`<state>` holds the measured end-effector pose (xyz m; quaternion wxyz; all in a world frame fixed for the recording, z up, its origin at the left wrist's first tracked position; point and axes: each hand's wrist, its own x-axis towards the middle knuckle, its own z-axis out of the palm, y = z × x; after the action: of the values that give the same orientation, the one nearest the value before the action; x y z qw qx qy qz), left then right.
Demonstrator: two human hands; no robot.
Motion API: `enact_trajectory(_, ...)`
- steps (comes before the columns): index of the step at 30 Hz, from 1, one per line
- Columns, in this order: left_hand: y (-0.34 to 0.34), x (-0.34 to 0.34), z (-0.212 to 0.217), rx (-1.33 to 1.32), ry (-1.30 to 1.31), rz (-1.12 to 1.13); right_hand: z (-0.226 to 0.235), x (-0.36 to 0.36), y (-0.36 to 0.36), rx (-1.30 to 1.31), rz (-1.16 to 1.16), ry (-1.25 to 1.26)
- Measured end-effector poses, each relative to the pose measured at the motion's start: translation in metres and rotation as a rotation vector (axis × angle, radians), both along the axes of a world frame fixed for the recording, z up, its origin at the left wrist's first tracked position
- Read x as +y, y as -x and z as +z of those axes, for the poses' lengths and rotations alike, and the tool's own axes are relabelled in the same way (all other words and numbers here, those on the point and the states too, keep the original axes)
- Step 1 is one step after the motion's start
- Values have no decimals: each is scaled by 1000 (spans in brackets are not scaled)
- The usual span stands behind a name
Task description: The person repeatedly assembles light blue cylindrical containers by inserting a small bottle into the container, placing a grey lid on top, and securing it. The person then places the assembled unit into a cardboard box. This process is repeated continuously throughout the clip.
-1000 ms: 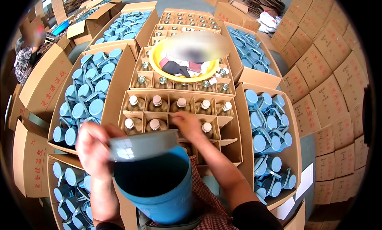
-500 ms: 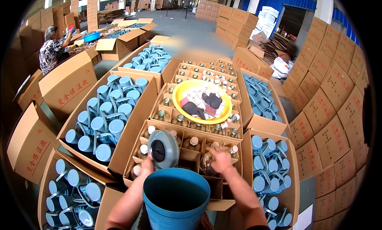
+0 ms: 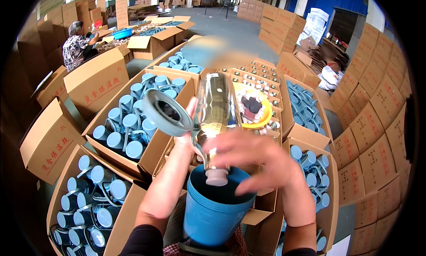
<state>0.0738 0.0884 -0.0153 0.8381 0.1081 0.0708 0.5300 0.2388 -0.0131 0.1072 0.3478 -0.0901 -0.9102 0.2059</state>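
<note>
One hand, the left (image 3: 185, 144), clasps the lid (image 3: 165, 112) left of centre; whether it also holds the bottle (image 3: 217, 101) cannot be told. Blurred, half-spread fingers of the right hand (image 3: 262, 156) cross the bottle's neck, contact unclear. Both forearms rise from the lower edge. At mid-frame the bottle is upside down, its stopper (image 3: 217, 178) at the bucket's (image 3: 216, 218) mouth; half a second ago the right hand was reaching beyond the bucket.

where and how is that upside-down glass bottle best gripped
Probably around the broad, straight upper body of the glass bottle, from the right: it is inverted, its pale cap low over the blue bucket, while the left hand and grey lid crowd its left.
</note>
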Motion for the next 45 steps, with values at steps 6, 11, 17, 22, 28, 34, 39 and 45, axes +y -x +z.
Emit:
enact_trajectory(6,-3,-27,28,68,-235,64,-40,61,-56,767,-552,774)
enact_trajectory(11,8,-94,17,157,-780,155,-74,7,-51,791,-139,814)
enact_trajectory(17,26,-98,4,340,-775,121,-83,-16,-50,193,140,1054)
enact_trajectory(22,47,-70,-5,279,-202,230,-56,-21,-48,-153,-192,757)
enact_trajectory(28,43,-94,8,838,-684,1193,-95,-20,-52,587,-324,910)
enact_trajectory(34,25,-109,32,923,-1459,484,-129,-35,-19,907,-216,900)
enact_trajectory(39,21,-98,39,780,-1588,381,-142,-47,-16,1006,-294,563)
enact_trajectory(45,28,-97,45,913,-1679,332,-123,-72,-16,910,-647,356)
